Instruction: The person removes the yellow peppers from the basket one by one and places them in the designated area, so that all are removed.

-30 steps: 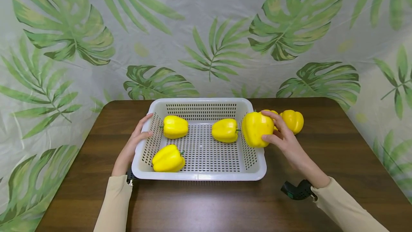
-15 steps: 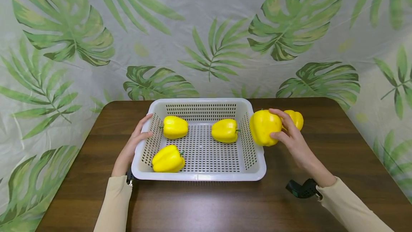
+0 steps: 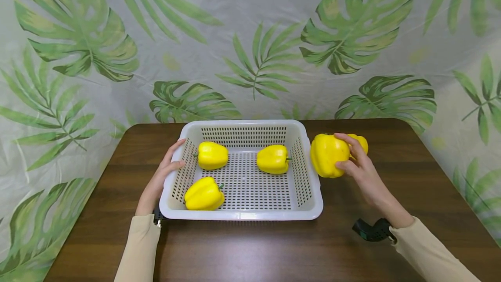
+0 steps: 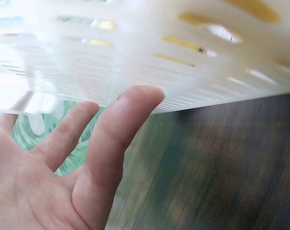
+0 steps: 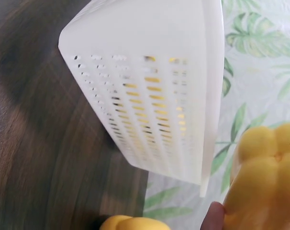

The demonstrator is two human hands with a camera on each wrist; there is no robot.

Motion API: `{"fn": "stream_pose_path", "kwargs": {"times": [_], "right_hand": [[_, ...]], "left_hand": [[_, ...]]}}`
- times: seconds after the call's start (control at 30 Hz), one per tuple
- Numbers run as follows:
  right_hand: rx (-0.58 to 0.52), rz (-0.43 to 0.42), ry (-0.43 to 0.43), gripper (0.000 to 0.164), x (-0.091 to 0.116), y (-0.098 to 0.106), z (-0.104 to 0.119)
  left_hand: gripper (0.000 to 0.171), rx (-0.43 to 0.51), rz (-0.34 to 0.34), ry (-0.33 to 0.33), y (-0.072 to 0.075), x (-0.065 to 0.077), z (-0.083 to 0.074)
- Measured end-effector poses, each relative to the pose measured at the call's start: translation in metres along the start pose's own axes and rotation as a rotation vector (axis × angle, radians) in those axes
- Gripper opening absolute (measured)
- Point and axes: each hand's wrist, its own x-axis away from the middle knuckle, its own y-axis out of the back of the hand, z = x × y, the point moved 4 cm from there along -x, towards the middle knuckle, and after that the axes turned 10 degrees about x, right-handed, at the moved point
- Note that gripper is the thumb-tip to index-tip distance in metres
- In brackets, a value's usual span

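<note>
My right hand [image 3: 365, 171] grips a yellow bell pepper [image 3: 328, 156] just beyond the right rim of a white perforated basket [image 3: 240, 215]. In the right wrist view, the held bell pepper [image 5: 267, 177] shows its lobed end, with a fingertip [image 5: 213, 216] against it. On the basket's left side my left hand [image 3: 159, 177] touches the rim and outer wall. The left wrist view shows its fingers [image 4: 106, 139] fairly straight against the slotted wall. Inside the basket lie three yellow bell peppers: one back left [image 3: 212, 156], one front left [image 3: 204, 193], one at the right [image 3: 272, 159].
Behind my right hand, another yellow bell pepper [image 3: 359, 143] is partly hidden on the brown wooden table [image 3: 242, 251]. Part of a bell pepper [image 5: 135, 224] also shows low in the right wrist view. A leaf-patterned cloth [image 3: 258, 55] hangs behind the table.
My right hand has moved right with the bell pepper, from over the basket's right rim to just outside it. My left hand, the basket and the bell peppers inside stay in place.
</note>
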Motion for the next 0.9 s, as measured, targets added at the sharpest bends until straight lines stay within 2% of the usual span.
{"fn": "stream_pose_path", "kwargs": {"times": [0.3,0.9], "right_hand": [[-0.048,-0.02,-0.011,0.056,0.004,0.007,-0.009],[-0.015,-0.076,-0.015,0.059,0.01,0.022,-0.028]], "left_hand": [[0.059,0.011,0.008,-0.015,0.001,-0.002,0.0],[0.061,0.073,0.001,-0.054,0.0,-0.007,0.0]]}}
